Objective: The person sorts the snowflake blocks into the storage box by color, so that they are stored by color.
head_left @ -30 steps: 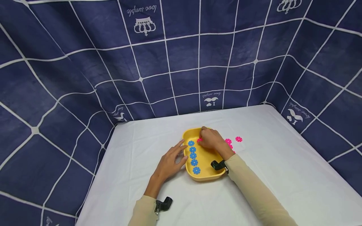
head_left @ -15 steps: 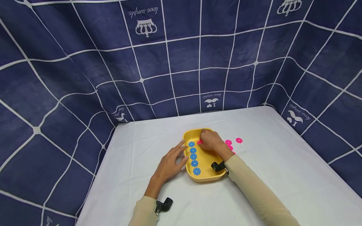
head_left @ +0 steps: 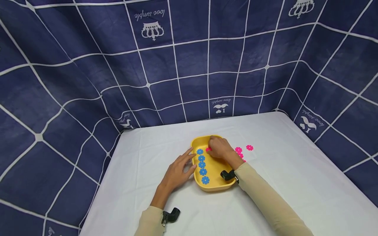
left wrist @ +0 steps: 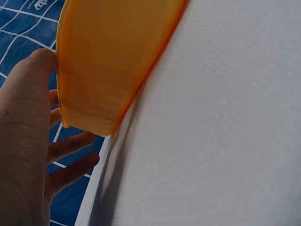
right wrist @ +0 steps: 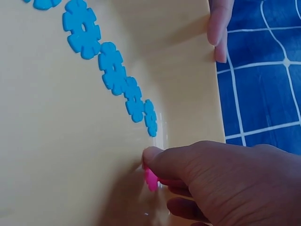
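A yellow plastic tray (head_left: 215,168) lies on the white cloth. Inside, along its left side, runs a line of several blue snowflake discs (head_left: 202,171), which the right wrist view also shows. My right hand (head_left: 220,148) reaches into the far part of the tray and pinches a pink snowflake disc (right wrist: 151,179) between thumb and fingers, close over the tray floor near the far end of the blue line. Part of that disc is hidden by the fingertips. My left hand (head_left: 177,169) rests against the tray's left rim, fingers spread and relaxed, the thumb touching the rim.
Several more pink snowflake discs (head_left: 238,150) lie on the cloth just right of the tray, partly hidden by the right forearm. One pink disc (head_left: 249,147) lies apart, farther right. A dark blue checked curtain (head_left: 192,59) hangs behind the table and along its sides.
The head view has tilted slightly. Both hands stay almost in the same place, the right still pinching the pink snowflake disc at the tray's far end.
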`<act>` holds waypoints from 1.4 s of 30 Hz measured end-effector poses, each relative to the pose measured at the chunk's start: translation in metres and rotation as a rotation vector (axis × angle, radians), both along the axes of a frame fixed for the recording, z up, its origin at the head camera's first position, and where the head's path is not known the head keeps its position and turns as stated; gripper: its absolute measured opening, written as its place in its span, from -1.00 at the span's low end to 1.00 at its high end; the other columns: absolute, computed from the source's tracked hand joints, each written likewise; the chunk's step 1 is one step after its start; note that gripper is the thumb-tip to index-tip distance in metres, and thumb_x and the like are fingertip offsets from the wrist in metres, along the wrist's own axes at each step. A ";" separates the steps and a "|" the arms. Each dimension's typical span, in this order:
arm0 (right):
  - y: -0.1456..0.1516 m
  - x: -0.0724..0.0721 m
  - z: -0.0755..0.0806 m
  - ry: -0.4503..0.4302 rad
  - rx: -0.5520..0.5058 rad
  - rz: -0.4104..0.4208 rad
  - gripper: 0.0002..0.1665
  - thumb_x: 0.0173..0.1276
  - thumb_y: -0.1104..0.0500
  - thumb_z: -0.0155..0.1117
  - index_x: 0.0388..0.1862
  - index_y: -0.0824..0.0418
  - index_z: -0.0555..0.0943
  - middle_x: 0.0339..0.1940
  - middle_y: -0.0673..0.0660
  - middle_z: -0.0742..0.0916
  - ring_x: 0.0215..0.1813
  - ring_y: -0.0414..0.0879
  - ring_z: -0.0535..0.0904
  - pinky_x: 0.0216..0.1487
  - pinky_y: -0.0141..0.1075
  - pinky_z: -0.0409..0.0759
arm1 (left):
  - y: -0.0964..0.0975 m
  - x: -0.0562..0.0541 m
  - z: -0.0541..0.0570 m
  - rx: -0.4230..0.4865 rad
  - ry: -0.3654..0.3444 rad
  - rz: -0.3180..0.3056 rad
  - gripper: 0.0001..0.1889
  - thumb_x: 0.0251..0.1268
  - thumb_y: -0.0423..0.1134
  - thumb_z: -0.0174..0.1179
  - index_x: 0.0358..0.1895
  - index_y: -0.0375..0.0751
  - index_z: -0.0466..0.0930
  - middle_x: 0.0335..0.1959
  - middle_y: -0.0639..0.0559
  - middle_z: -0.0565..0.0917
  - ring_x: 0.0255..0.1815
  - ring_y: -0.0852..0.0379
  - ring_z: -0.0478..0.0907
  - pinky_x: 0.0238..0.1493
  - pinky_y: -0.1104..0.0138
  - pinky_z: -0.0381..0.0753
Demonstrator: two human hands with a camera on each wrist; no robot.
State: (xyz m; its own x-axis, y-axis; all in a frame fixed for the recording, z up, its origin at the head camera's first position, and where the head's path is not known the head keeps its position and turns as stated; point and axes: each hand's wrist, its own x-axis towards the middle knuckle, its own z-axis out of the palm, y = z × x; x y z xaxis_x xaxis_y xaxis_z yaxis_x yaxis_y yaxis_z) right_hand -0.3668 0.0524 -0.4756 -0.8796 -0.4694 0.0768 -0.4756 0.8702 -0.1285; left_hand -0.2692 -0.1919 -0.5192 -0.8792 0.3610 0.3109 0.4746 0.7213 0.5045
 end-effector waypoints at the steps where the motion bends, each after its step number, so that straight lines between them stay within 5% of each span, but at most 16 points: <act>1: 0.000 0.000 0.000 -0.001 -0.002 0.000 -0.69 0.40 -0.03 0.58 -0.29 0.21 0.78 -0.19 0.13 0.66 -0.32 -0.02 0.55 -0.15 -0.11 0.71 | 0.000 0.000 0.000 0.000 0.000 0.000 -0.44 0.61 0.21 0.15 0.56 0.21 0.50 0.71 0.47 0.17 0.43 0.21 0.53 0.40 0.01 0.60; 24: 0.007 0.003 0.007 -0.007 -0.244 -0.061 -0.62 0.45 -0.07 0.52 0.10 0.12 0.80 0.01 0.07 0.76 -0.02 0.03 0.71 0.14 -0.01 0.74 | 0.002 -0.001 0.000 -0.016 -0.011 0.020 -0.45 0.60 0.20 0.17 0.55 0.26 0.50 0.70 0.53 0.16 0.40 0.23 0.55 0.37 0.01 0.63; 42: 0.012 0.006 0.007 -0.001 -0.332 -0.068 -0.59 0.44 -0.07 0.52 0.15 0.10 0.78 -0.07 0.05 0.79 -0.09 -0.02 0.70 0.05 -0.05 0.75 | 0.003 -0.001 0.000 -0.008 0.015 0.004 -0.46 0.60 0.14 0.20 0.54 0.18 0.52 0.71 0.39 0.23 0.34 0.20 0.61 0.31 0.00 0.67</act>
State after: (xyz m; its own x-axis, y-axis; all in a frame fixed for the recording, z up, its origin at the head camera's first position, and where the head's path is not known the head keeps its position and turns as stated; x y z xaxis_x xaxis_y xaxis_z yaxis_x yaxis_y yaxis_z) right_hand -0.3604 0.0643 -0.4682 -0.9082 -0.3593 0.2145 -0.4176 0.8106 -0.4105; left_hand -0.2702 -0.1885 -0.5191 -0.8758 0.3602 0.3213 0.4794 0.7268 0.4918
